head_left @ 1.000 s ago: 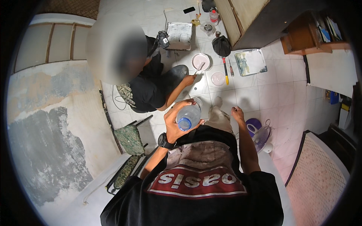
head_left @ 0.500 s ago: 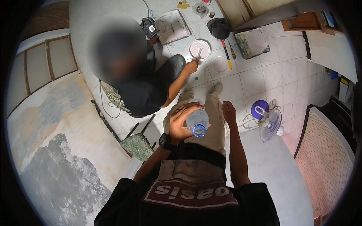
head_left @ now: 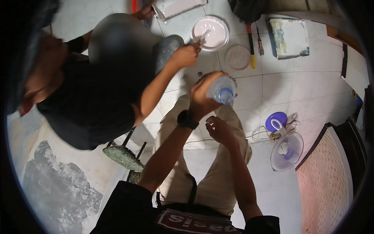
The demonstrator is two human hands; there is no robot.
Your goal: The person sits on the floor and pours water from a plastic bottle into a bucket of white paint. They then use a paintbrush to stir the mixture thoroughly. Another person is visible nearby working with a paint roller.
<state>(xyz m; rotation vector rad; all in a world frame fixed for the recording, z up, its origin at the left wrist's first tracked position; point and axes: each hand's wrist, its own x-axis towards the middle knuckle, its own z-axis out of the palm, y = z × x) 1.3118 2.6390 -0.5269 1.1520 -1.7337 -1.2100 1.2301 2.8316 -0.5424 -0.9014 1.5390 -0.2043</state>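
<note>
A clear plastic bottle (head_left: 220, 89) with a blue neck is gripped by my left hand (head_left: 204, 93), its open mouth turned toward me. My left wrist wears a dark watch. Below the bottle, apart from it, my right hand (head_left: 219, 130) has its fingers curled in; whether something small is inside cannot be seen. Beyond the bottle stands a round tub of pale pink paint (head_left: 210, 33). A co-worker's hand (head_left: 185, 55) holds a stirring tool in that paint. Beside the tub, a round white lid (head_left: 238, 57) lies on the tiles.
A co-worker in black crouches close at my left, beside a green stool (head_left: 122, 158). At the far side lie a paint tray (head_left: 177, 7), a red-and-yellow handled tool (head_left: 250, 45) and a stained tray (head_left: 289, 38). A purple-and-white fan (head_left: 286, 150) with its cord stands on the right.
My left hand has moved forward and right with the bottle. My right hand has come inward, closer to it. The view has shifted, and another hand now shows by the far paint tray.
</note>
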